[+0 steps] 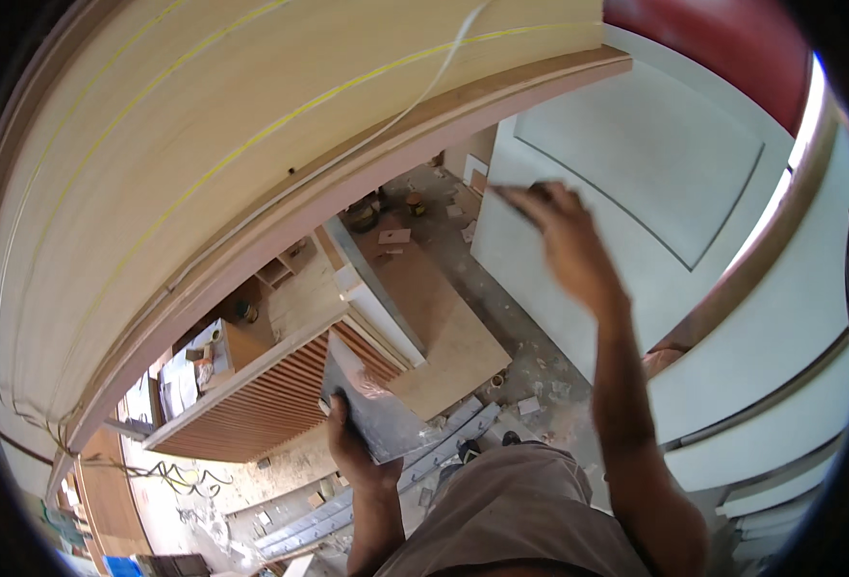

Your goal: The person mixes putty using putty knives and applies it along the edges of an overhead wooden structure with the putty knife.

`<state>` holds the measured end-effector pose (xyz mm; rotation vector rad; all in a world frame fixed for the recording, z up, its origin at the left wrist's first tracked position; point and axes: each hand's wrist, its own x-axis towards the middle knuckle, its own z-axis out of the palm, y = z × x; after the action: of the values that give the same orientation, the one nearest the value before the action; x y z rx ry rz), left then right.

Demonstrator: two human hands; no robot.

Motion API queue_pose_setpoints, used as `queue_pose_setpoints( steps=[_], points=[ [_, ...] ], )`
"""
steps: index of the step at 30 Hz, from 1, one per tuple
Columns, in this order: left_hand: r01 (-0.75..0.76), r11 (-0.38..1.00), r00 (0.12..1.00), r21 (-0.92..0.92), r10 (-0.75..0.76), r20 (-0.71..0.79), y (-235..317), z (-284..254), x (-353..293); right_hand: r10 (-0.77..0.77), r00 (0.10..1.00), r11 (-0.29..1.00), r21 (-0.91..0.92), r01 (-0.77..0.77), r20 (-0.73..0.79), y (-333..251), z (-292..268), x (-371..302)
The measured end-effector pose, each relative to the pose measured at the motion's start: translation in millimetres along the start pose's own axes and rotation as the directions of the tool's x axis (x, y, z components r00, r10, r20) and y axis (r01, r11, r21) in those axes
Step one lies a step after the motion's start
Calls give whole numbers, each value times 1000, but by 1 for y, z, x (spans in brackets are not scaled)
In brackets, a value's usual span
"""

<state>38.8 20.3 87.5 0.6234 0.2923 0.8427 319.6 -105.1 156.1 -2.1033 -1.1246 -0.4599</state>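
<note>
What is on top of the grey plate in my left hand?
A pale pinkish smear, possibly paste, covers part of the grey plate. Your left hand hides a bit near its edge; the underside can't be seen.

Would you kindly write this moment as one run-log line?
left hand: holding grey plate, pinkish smears | right hand: raised, gripping thin flat tool | behind it: white panel | lower left: slatted front

The plate (374, 412) is grey, perhaps with pinkish streaks.
</note>
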Motion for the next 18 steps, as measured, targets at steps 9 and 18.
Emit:
queue_pose_setpoints(
  steps=[9, 18],
  points=[
    [218, 975, 975, -48, -220, -38, -35, -11, 9, -255, 966, 894, -374, 249, 35, -2, -73, 69],
    [134, 984, 991, -120, -136, -8, -27, -13, 29, -409, 908, 905, -81, 417, 93, -107, -17, 55]
  ],
)
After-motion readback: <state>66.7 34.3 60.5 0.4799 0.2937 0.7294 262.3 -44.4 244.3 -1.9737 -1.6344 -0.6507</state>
